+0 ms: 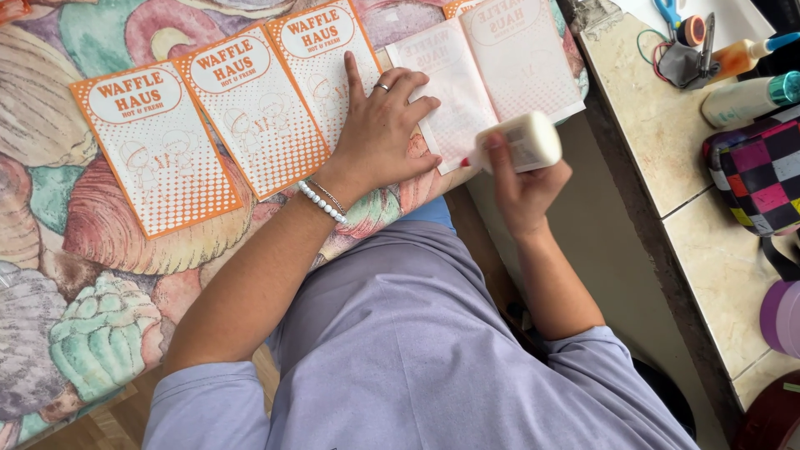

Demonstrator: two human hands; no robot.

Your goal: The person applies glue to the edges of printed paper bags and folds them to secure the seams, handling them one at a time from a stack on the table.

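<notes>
Pressing flat on the orange sheets near the bench's near edge, the left hand pins them steady; the right hand clamps a glue bottle, nozzle aimed at the pale sheet.

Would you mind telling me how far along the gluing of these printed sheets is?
Three orange printed sheets lie face up in a row, seemingly joined. In hand: the left hand presses the third sheet while the right hand tips a glue bottle at a face-down sheet. That pale pair looks left.
</notes>
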